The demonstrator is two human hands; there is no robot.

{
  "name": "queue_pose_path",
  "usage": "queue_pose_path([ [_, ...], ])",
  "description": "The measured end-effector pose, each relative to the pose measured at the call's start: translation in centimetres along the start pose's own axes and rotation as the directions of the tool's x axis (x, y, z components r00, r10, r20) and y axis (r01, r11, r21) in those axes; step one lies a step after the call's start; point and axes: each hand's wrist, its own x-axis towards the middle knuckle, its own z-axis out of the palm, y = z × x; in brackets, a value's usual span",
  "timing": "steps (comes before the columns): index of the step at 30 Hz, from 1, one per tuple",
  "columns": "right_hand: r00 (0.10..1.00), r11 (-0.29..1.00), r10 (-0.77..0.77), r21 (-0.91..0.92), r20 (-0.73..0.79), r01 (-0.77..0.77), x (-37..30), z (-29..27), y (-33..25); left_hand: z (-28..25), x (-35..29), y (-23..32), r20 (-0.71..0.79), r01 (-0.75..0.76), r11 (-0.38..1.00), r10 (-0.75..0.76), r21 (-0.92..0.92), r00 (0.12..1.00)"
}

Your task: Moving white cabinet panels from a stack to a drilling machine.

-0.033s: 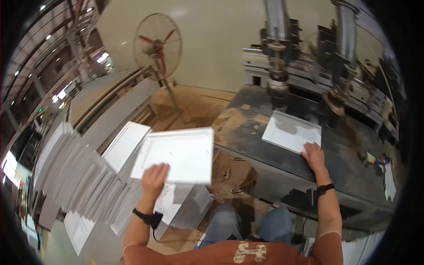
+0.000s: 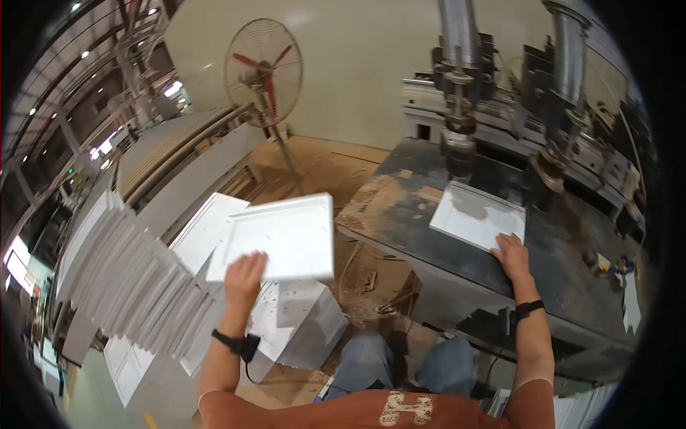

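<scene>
My left hand (image 2: 245, 281) grips the near edge of a white panel (image 2: 289, 236) with a raised rim, fingers lying over its face. It is held tilted above a stack of similar panels on the left. My right hand (image 2: 511, 256) is closed on the near right corner of another white panel (image 2: 468, 223), which lies on the dark machine table (image 2: 400, 222). Greyish dust partly covers that panel's face. The thumb and undersides of both hands are hidden.
Several white panels stand in a leaning row (image 2: 136, 279) at left. A white block-like stack (image 2: 314, 325) sits below the raised panel. Two upright machine cylinders (image 2: 459, 93) rise behind the table. A caged fan (image 2: 264, 75) stands at the back; sawdust (image 2: 321, 168) covers the floor.
The panel in my left hand has shifted slightly left and up, over the stack. My right hand stays on the corner of its panel. The whole view has turned a little.
</scene>
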Motion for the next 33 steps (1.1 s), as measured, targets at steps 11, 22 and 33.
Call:
queue_pose_path([
  [11,0.965,0.997,-0.07,-0.057,-0.253,0.057,-5.9,-16.8,3.1,12.5,-8.5,-20.4,0.221,0.424,0.845,-0.505,0.326,0.834],
  [22,0.605,0.167,0.38,-0.591,-0.7,-0.789,-52.4,-50.4,14.3,9.8,-4.5,-15.1,0.372,0.529,0.746,-0.663,0.406,0.65],
  [33,0.682,0.321,0.352,-0.601,-0.642,-0.732,-42.1,-41.1,4.7,14.1,14.0,19.5,-0.082,-0.098,0.836,0.064,-0.541,0.995],
])
